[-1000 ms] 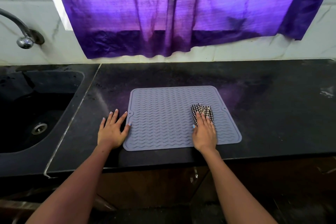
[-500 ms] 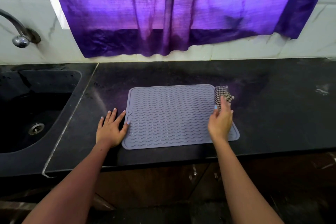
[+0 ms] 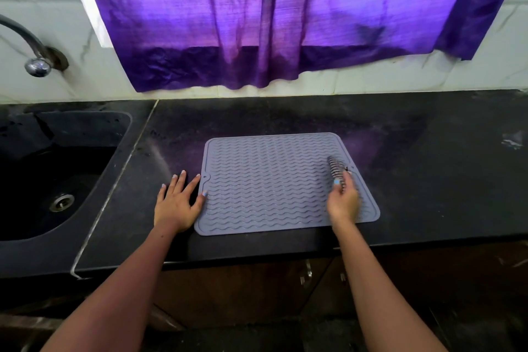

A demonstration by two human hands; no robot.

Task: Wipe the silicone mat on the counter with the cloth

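Note:
A grey silicone mat [image 3: 274, 180] with wavy ridges lies flat on the black counter [image 3: 428, 166]. My right hand [image 3: 343, 203] rests over the mat's right part and grips a folded black-and-white checked cloth [image 3: 336, 166], which is blurred and pressed on the mat near its right edge. My left hand [image 3: 177, 203] lies flat on the counter with fingers spread, its thumb touching the mat's left edge.
A black sink [image 3: 57, 174] with a drain sits at the left, a metal tap [image 3: 34, 60] above it on the wall. A purple curtain [image 3: 271, 23] hangs behind the counter. The counter's front edge runs just below the mat.
My right hand has pulled the cloth back from the mat's far right corner toward me and slightly left, onto the mat's right side. My left hand has stayed in place.

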